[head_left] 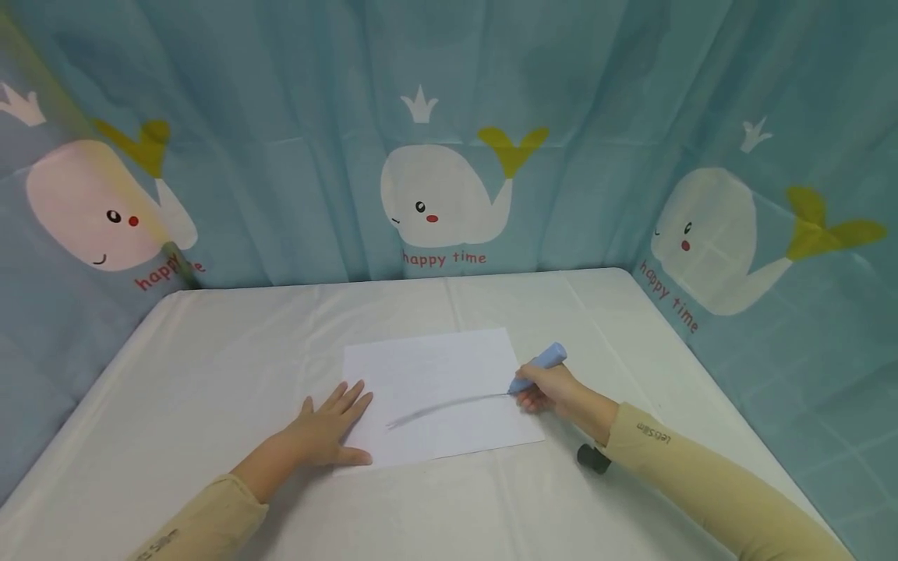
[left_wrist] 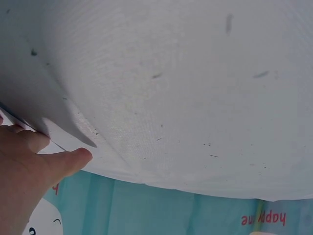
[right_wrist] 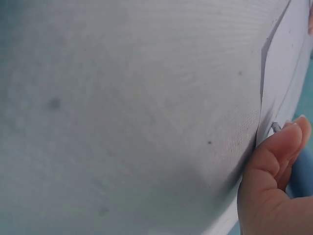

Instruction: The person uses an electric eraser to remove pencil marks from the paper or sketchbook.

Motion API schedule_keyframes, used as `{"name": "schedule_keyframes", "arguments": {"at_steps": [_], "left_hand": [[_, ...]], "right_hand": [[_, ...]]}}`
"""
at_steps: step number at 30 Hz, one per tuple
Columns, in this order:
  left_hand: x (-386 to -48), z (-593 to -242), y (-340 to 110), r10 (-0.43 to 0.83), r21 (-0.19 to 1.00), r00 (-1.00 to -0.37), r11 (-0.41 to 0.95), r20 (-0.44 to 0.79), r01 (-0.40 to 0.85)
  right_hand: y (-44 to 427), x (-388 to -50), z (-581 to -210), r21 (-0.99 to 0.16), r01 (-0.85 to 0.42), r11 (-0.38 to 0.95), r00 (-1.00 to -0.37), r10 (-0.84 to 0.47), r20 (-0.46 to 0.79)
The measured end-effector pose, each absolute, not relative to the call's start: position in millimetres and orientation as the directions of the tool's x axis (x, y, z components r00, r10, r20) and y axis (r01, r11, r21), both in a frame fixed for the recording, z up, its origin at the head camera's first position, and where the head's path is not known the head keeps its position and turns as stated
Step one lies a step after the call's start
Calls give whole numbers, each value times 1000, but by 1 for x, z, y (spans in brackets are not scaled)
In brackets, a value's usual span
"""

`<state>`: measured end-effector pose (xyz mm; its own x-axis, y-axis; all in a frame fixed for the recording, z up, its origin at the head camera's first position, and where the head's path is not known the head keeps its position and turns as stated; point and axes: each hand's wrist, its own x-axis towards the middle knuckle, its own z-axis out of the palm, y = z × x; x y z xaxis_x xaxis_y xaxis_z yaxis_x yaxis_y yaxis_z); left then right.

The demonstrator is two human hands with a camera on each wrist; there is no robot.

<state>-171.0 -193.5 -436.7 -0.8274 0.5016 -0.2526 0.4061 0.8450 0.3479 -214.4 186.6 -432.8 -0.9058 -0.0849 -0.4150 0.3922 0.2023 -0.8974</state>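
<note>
Lower centre, the right hand (head_left: 560,389) pinches a blue pen (head_left: 549,357); the left hand (head_left: 328,430) spreads fingers on paper (head_left: 428,370). Sleeve (head_left: 701,471): "Let's Slim"; upper curtain (head_left: 302,202): "happy time".

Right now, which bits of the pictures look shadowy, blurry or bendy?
Left wrist view: a dark shadow near the left hand, and the white tablecloth has an edge that looks curved; right wrist view: the tablecloth looks blurry at the left; head view: soft shadow beside the left sleeve.
</note>
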Motion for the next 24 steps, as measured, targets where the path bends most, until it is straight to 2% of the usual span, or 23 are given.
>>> {"name": "schedule_keyframes", "arguments": {"at_steps": [10,24], "left_hand": [[-172,-434,-193,504,332,-823,848,-263,413],[-173,-438,-195,507,325,-826,846,-246,423]], "right_hand": [[186,-214,-435,-893,403,201,-905,-57,-421],[184,-213,-432,-894,393,213,-903,-95,-420]]}}
